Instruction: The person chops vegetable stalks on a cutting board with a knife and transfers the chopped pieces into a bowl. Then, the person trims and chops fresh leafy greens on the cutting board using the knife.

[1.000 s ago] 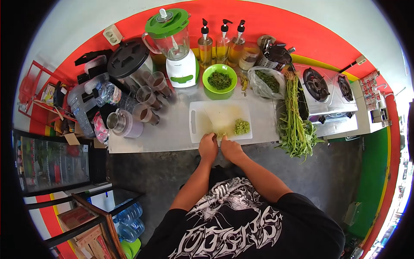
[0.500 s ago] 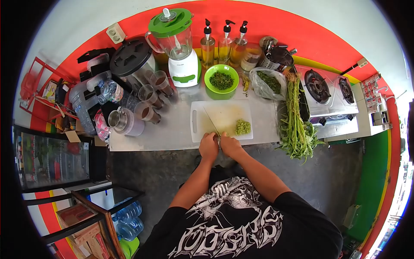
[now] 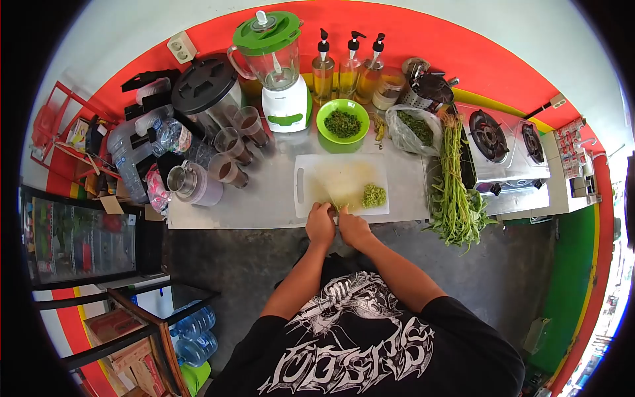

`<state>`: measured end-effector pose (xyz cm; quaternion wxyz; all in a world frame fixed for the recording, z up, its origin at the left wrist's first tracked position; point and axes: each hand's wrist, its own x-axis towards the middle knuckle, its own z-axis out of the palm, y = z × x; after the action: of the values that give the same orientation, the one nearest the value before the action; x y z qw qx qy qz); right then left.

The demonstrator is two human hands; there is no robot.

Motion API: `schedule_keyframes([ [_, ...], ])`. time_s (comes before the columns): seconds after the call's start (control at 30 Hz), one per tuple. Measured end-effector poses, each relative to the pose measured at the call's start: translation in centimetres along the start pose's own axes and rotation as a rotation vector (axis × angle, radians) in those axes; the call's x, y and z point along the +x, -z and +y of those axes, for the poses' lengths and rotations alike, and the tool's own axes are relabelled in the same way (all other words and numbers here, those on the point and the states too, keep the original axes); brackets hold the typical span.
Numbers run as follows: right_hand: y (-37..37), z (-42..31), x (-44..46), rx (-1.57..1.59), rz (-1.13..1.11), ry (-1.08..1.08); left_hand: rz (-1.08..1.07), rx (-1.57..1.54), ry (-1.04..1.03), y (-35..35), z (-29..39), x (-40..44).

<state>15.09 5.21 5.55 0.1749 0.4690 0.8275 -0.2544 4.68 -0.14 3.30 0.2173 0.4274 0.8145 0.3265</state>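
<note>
A white cutting board (image 3: 301, 202) lies near the front edge of the metal counter. My left hand (image 3: 321, 223), fingers curled, rests at the board's near edge; what it pinches is mostly hidden. Beside it, my right hand (image 3: 353, 226) is closed around a knife, whose handle is hidden and whose blade is too faint to make out now. A little green shows between the fingertips. Chopped green stems (image 3: 374, 195) form a small pile on the board's right side. Behind the board stands a green bowl (image 3: 343, 142) with chopped greens (image 3: 342, 124) in it.
A long bundle of leafy greens (image 3: 456, 198) hangs over the counter edge at right, beside a gas stove (image 3: 506, 172). A plastic bag of greens (image 3: 413, 129) lies behind. Cups of dark drink (image 3: 228, 171) and a blender (image 3: 286, 106) stand left.
The thin blade line that slanted over the board earlier is no longer distinct. My right hand has shifted slightly down, opening a small gap to the left hand. The chopped pile looks unchanged.
</note>
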Motion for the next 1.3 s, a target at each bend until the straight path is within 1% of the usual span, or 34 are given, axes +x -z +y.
schedule_keyframes([
  [0.17, 0.5, -0.1, 0.7, 0.009, -0.005, 0.002, 0.007, 0.016, -0.023, -0.2, -0.4, 0.2],
  [0.23, -0.2, -0.4, 0.2, 0.006, 0.033, -0.032, 0.031, -0.007, -0.008, -0.4, -0.4, 0.1],
  [0.37, -0.2, 0.3, 1.4, 0.023, -0.013, -0.01, 0.016, -0.036, -0.012, -0.7, -0.8, 0.1],
  [0.43, 0.3, 0.2, 1.6, 0.041, -0.036, 0.007, 0.004, -0.008, -0.049, -0.5, -1.0, 0.1],
  [0.53, -0.3, -0.2, 0.5, 0.039, 0.009, -0.01, 0.04, -0.053, -0.098, -0.4, -1.3, 0.1],
  [0.63, 0.1, -0.2, 1.4, 0.097, -0.035, -0.007, 0.035, -0.053, -0.082, -0.4, -1.0, -0.2],
  [0.77, -0.3, 0.3, 0.9, 0.153, 0.007, 0.038, 0.015, 0.029, -0.085, -0.6, -0.7, -0.2],
  [0.83, -1.5, 0.9, 0.1, 0.124, 0.063, 0.024, 0.134, 0.038, -0.165, -1.3, -0.9, -0.2],
  [0.93, -1.6, 2.8, -0.7, 0.124, -0.004, 0.005, 0.155, 0.065, -0.202, -2.1, -0.6, 0.0],
  [1.07, -0.9, 5.4, -1.2, 0.16, 0.084, -0.067, 0.095, 0.118, -0.291, -2.8, 0.8, 0.3],
  [1.13, -0.6, 6.5, -1.1, 0.229, 0.136, -0.127, 0.084, 0.022, -0.353, -3.5, 1.0, 0.3],
  [1.27, -0.5, 6.3, -1.1, 0.29, 0.12, -0.128, 0.07, -0.018, -0.316, -3.6, 1.0, 0.3],
  [1.3, -0.5, 5.8, -1.2, 0.272, 0.108, -0.084, 0.059, -0.043, -0.303, -3.5, 0.9, 0.4],
])
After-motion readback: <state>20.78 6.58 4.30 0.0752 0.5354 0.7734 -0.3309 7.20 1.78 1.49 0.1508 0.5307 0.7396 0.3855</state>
